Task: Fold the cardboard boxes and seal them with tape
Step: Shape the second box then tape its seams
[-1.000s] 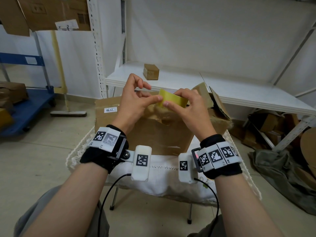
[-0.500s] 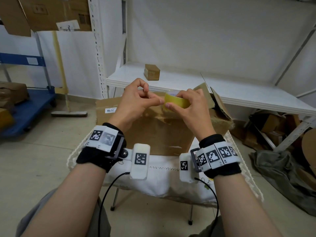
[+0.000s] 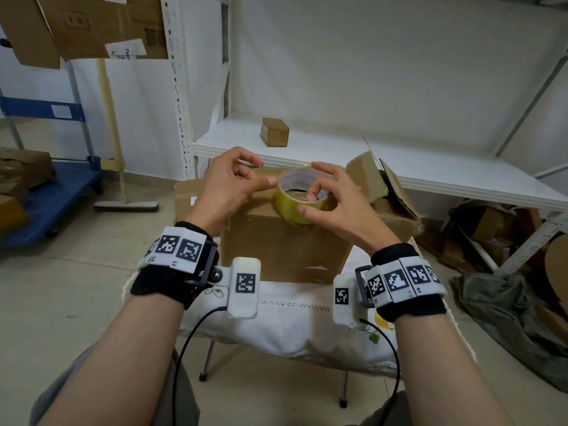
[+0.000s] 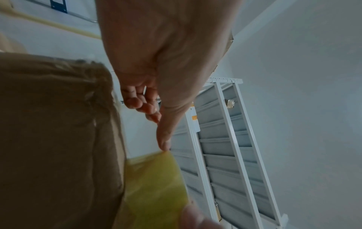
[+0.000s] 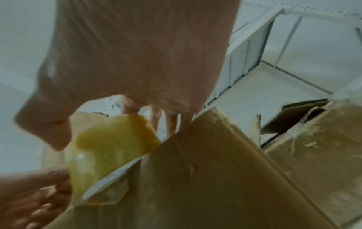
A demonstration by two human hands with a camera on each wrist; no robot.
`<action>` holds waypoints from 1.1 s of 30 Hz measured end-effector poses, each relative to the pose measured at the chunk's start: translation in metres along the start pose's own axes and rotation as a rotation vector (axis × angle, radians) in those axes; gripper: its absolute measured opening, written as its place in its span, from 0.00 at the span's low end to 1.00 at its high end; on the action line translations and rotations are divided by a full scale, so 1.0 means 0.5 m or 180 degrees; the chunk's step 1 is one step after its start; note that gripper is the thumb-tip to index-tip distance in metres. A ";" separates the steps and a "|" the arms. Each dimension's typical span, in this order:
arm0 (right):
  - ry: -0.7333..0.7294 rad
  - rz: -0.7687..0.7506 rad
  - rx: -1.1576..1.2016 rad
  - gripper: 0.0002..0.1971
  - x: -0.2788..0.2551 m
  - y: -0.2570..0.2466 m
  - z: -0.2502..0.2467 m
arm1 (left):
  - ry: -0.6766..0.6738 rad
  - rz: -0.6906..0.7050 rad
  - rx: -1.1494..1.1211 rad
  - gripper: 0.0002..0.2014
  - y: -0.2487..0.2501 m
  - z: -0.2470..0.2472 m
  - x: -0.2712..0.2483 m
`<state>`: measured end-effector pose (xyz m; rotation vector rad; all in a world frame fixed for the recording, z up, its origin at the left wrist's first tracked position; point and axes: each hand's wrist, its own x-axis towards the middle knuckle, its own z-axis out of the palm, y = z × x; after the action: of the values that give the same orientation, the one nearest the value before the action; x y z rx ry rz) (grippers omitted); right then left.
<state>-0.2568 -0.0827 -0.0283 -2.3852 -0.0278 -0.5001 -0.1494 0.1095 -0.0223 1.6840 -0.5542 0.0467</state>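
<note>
At the far left a blue cart (image 3: pixel 46 192) stands on the floor, with a broom (image 3: pixel 126 205) leaning beside it against the wall. Moving in, the left hand (image 3: pixel 229 187) is raised over the cardboard box (image 3: pixel 282 241), its index finger and thumb pinched together on what looks like the clear free end of the tape, though the strip itself is too faint to be sure of; the thumb tip (image 4: pixel 164 144) just touches the edge of the yellowish tape roll (image 3: pixel 299 195). The box sits on a small desk covered with a white cloth (image 3: pixel 295 321), its top closed. The tape roll is held just above the box's top, tilted so its core faces the camera. The right hand (image 3: pixel 335 199) grips the roll, one finger hooked through the core and the thumb pressed on the outer face. Behind it, another opened cardboard box (image 3: pixel 390 198) shows crumpled flaps. A small brown box (image 3: pixel 275 132) rests on the white shelf (image 3: pixel 430 176) behind. At the far right, scrap cardboard (image 3: pixel 491 229) and a grey cloth (image 3: pixel 504 305) lie on the floor.
</note>
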 end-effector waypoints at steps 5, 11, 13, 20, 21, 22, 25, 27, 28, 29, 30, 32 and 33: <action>0.0183 0.0029 0.0080 0.14 -0.004 -0.010 -0.001 | 0.0111 0.0054 0.0017 0.18 -0.003 -0.007 0.005; 0.0534 0.0111 0.0110 0.18 -0.001 -0.009 -0.003 | 0.0265 0.0206 -0.0182 0.11 0.002 -0.020 0.010; 0.0740 0.0168 0.0113 0.19 -0.001 -0.001 -0.008 | 0.0235 0.0293 -0.0330 0.09 0.008 -0.039 0.009; 0.0818 0.0214 0.0617 0.15 0.005 0.006 0.004 | -0.0840 0.0343 -0.0599 0.16 0.029 -0.047 -0.015; 0.0819 0.0199 0.0715 0.16 0.006 0.004 0.007 | -0.0951 0.0346 -0.0594 0.16 0.031 -0.041 -0.018; 0.0820 0.0183 0.0820 0.16 0.008 0.003 0.010 | -0.1009 0.0356 -0.0572 0.16 0.032 -0.034 -0.020; 0.0778 0.0128 0.1113 0.16 0.008 -0.006 0.017 | -0.0870 0.0427 -0.0401 0.20 0.027 -0.016 -0.020; 0.0725 0.0143 0.1220 0.16 0.006 -0.010 0.017 | -0.0645 0.0470 -0.0308 0.23 0.024 -0.009 -0.019; 0.0705 0.0147 0.1240 0.16 0.005 -0.010 0.017 | -0.0561 0.0468 -0.0305 0.23 0.022 -0.008 -0.017; 0.0680 0.0147 0.1252 0.16 0.005 -0.010 0.016 | -0.0518 0.0460 -0.0306 0.23 0.021 -0.008 -0.015; 0.0654 0.0145 0.1265 0.16 0.005 -0.008 0.017 | -0.0497 0.0453 -0.0298 0.23 0.020 -0.008 -0.013; 0.0618 0.0143 0.1271 0.17 0.008 -0.003 0.019 | -0.0448 0.0442 -0.0253 0.23 0.016 -0.006 -0.012; 0.0615 0.0156 0.1231 0.17 0.009 -0.003 0.019 | -0.0402 0.0428 -0.0211 0.25 0.013 -0.003 -0.012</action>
<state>-0.2495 -0.0760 -0.0326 -1.9490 0.0191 -0.6374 -0.1568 0.1124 -0.0179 1.5907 -0.7558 0.0191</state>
